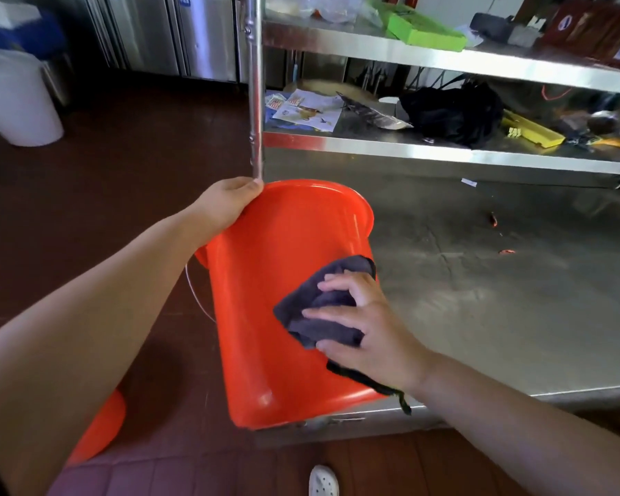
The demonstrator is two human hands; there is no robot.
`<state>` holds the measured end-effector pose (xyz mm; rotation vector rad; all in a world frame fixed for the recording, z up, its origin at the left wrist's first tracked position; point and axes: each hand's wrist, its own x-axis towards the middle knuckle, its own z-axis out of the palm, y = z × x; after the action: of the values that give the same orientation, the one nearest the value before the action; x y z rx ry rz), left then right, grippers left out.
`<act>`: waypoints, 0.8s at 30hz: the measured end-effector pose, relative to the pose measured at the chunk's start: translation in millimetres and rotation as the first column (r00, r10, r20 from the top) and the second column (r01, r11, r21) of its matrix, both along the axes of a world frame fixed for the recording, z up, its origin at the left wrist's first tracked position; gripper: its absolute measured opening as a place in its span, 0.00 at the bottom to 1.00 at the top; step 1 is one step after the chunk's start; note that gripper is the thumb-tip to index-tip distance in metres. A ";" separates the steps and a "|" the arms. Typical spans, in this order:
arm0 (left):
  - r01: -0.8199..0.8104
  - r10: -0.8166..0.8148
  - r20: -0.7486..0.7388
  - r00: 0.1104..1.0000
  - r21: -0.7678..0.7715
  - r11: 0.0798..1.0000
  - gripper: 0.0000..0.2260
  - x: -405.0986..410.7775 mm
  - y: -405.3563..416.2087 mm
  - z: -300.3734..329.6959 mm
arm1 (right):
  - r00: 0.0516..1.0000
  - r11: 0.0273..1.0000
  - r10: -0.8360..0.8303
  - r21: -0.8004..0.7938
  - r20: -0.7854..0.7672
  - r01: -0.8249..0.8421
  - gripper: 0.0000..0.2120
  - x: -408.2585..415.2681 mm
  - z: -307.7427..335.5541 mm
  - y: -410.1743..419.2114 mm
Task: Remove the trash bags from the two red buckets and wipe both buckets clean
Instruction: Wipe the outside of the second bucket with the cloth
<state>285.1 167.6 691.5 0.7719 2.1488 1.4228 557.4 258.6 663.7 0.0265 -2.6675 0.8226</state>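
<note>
Steel counter (480,298) and dark red floor (104,209), with a red bucket being wiped.

Far left on the floor stands a white bin (18,98); low down, part of a second red bucket (101,427) shows under the left forearm. Left hand (226,205) grips the rim of the red bucket (265,298), which is tilted, its base at the counter's front edge. Right hand (358,316), fingers curled, presses a dark cloth (319,306) against the bucket's outer wall. Shelves (444,148) behind hold papers, a black bag (451,112) and a green box (423,30).
</note>
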 end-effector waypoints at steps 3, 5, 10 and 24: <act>0.003 -0.003 0.007 1.000 0.012 1.000 0.10 -0.7 -7.8 -1.9 | 0.999 0.999 0.046 0.003 -0.015 -0.045 0.16 30.6 -10.2 -10.2; -0.021 0.021 0.018 1.000 0.036 0.999 0.12 -1.7 -13.6 -3.5 | 0.996 0.995 0.084 0.055 -0.029 -0.083 0.18 39.2 -14.7 -13.4; -0.046 0.038 0.129 0.991 0.063 0.997 0.11 -11.8 -31.8 -10.5 | 0.987 0.980 0.145 0.146 -0.062 -0.135 0.17 12.0 -12.6 -12.5; -0.119 0.114 0.071 0.991 0.086 0.989 0.14 -16.5 -29.1 -21.1 | 0.975 0.979 -0.203 -0.046 -0.087 0.199 0.15 -130.9 23.6 35.3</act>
<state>268.5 138.5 670.4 0.6310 2.1226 1.5915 426.5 293.9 687.3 -0.2071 -2.5179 0.7852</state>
